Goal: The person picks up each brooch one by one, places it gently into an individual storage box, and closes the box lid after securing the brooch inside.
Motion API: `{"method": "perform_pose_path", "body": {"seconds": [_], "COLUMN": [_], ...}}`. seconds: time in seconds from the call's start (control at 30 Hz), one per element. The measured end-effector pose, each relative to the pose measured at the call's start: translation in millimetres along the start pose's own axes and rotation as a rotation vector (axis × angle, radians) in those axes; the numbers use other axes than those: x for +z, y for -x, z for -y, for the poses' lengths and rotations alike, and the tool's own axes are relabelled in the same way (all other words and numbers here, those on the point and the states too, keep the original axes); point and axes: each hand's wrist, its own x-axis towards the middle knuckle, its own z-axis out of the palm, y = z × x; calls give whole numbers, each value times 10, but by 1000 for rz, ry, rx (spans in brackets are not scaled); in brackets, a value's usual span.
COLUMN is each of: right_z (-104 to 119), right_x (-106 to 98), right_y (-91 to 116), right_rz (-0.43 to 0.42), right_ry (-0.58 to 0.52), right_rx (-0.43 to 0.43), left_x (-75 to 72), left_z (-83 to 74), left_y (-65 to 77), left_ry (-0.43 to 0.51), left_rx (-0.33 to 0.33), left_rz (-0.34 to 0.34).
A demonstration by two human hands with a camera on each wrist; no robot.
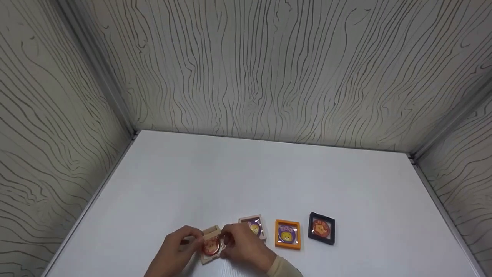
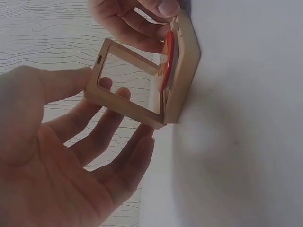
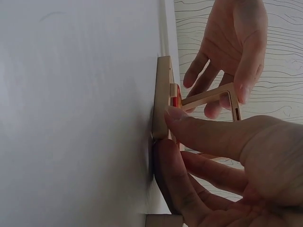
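A beige hinged display frame (image 1: 206, 261) stands part-way open on the table in front of me. A round red badge (image 2: 166, 61) with an orange picture sits against its lower half (image 2: 187, 71). My left hand (image 1: 177, 246) holds the raised windowed half (image 2: 125, 109), thumb at its outer edge and fingers behind the window. My right hand (image 1: 246, 244) grips the lower half at its side, the thumb (image 3: 177, 113) pressed on its edge. In the head view both hands hide parts of the frame.
Right of my hands lie a second beige frame (image 1: 263, 231), partly covered by the right hand, an orange frame (image 1: 287, 247) and a black frame (image 1: 322, 240), each with a round badge. The white table (image 1: 246, 177) is enclosed by wood-patterned walls (image 1: 250, 77).
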Motion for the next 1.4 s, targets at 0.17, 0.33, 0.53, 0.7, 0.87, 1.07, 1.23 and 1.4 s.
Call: {"method": "perform_pose_path", "body": {"seconds": [0.17, 0.33, 0.53, 0.7, 0.87, 1.07, 1.23, 1.4], "right_z": [-8, -7, 2, -8, -8, 7, 16, 21], "right_x": [6, 2, 2, 4, 4, 0, 3, 19], "right_y": [2, -1, 1, 4, 10, 0, 4, 26], "right_rz": [-3, 8, 16, 28, 27, 0, 17, 29], "right_ry": [-16, -10, -12, -25, -26, 20, -18, -53], "right_rx": [-15, 12, 28, 7, -18, -64, -35, -6], "left_x": [14, 24, 76, 97, 91, 74, 51, 59], "left_z": [43, 51, 99, 148, 159, 130, 140, 147], "left_y": [35, 36, 53, 50, 38, 29, 24, 39], "left_ry": [-12, -14, -61, -70, -91, -152, -205, -244], "left_rx": [30, 55, 230, 263, 291, 287, 201, 129], "left_rz": [14, 8, -36, -21, -11, -8, 26, 45]}}
